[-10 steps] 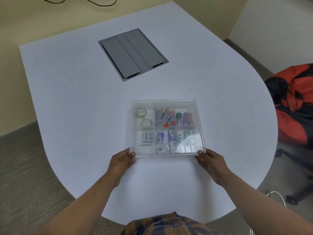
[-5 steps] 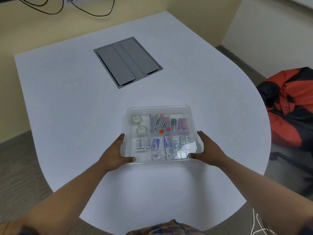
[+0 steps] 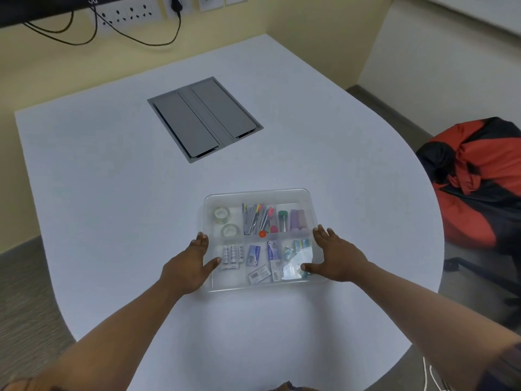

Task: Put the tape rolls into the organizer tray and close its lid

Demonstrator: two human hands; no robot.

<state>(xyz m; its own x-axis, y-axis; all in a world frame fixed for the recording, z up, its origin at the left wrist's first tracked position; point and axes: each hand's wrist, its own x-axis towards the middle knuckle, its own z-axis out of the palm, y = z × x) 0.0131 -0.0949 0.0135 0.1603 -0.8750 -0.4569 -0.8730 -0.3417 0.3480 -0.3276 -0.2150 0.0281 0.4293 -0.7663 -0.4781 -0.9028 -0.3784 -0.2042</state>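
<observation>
On the white table, clear lidded organizer tray holds tape rolls.

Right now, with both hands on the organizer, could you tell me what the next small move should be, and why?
Probably press down along the lid's edges to seat it. Both tape rolls already sit in the far-left compartment, and the clear lid seems to cover the tray. The left hand and right hand rest flat on its two sides, thumbs on top. I cannot tell whether it has snapped shut.

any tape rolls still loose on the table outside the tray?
No: both tape rolls lie in the far-left compartment of the organizer tray, under its clear lid, and none shows on the table.
</observation>
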